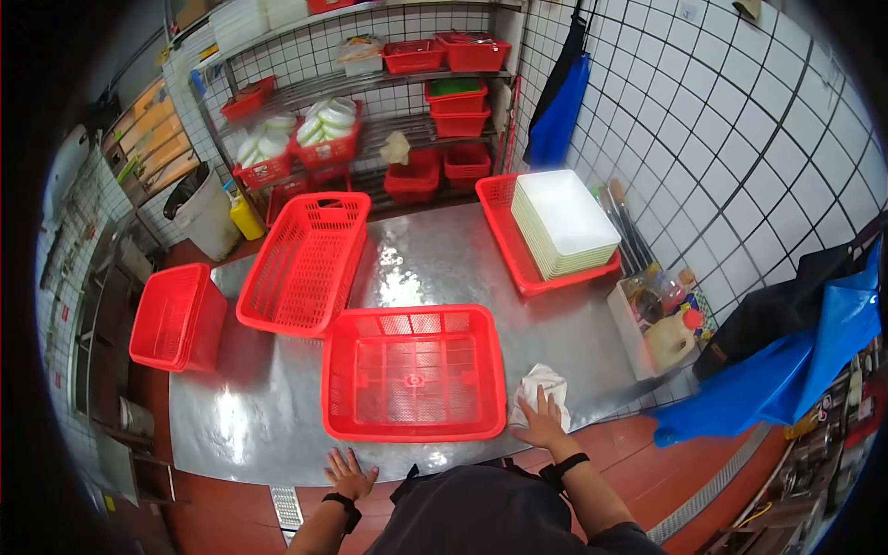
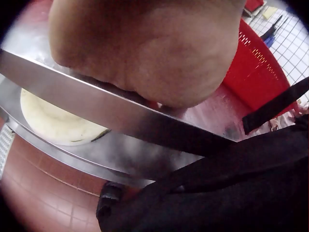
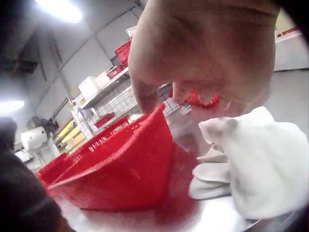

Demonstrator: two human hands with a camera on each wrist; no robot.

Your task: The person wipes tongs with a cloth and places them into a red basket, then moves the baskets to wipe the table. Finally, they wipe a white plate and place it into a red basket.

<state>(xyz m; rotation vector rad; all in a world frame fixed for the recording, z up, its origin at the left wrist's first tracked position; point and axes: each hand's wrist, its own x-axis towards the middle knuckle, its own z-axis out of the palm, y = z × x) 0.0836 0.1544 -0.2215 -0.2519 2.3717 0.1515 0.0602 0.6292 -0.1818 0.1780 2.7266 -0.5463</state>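
A red plastic basket (image 1: 413, 375) with a mesh bottom stands at the front of the steel table (image 1: 250, 407). My left hand (image 1: 350, 474) has its fingers spread at the table's front edge, left of the basket; in the left wrist view the heel of the palm (image 2: 145, 48) is right at the metal edge. On the other side, my right hand (image 1: 544, 425) reaches over a crumpled white cloth (image 1: 546, 388) with its fingers extended. The right wrist view puts its thumb close to the corner of the basket (image 3: 125, 169), with the cloth (image 3: 270, 159) beneath the fingers.
More red baskets (image 1: 310, 268) and stacked red bins (image 1: 171, 319) stand left. White trays (image 1: 569, 217) are piled in a red basket at back right, near a box of bottles (image 1: 638, 324). Shelves (image 1: 361, 83) line the back; blue aprons (image 1: 777, 370) hang right.
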